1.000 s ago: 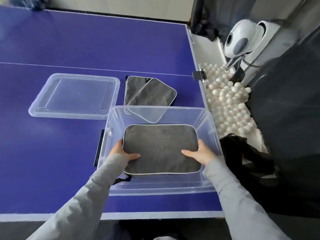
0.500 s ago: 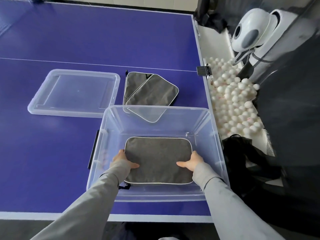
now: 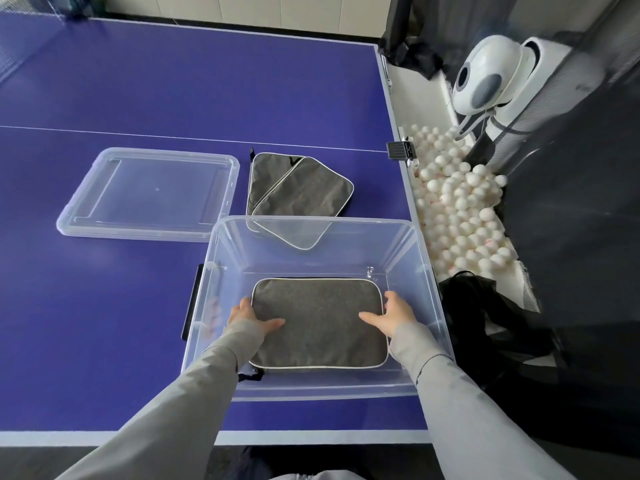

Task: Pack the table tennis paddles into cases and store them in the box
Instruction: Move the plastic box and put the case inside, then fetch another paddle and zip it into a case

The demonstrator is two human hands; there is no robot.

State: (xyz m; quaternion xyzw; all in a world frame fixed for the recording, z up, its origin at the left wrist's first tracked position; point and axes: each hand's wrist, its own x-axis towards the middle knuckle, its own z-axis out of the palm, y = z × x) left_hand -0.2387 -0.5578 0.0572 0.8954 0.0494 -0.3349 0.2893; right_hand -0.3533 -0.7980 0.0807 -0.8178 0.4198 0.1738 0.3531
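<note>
A grey paddle case (image 3: 318, 320) with white piping lies flat low inside the clear plastic box (image 3: 427, 271) at the near right of the blue table. My left hand (image 3: 251, 315) grips its left edge, thumb on top. My right hand (image 3: 394, 315) grips its right edge the same way. Two more grey cases (image 3: 298, 188) lie overlapped on the table just behind the box, partly seen through its far wall.
The box's clear lid (image 3: 149, 194) lies upside up on the table (image 3: 138, 81) to the left. Right of the table a trough holds several white balls (image 3: 460, 209), a white ball machine (image 3: 485, 81) and black netting (image 3: 485, 320).
Both hands have lowered the grey case from rim height down toward the bottom of the box. The view has tilted slightly.
</note>
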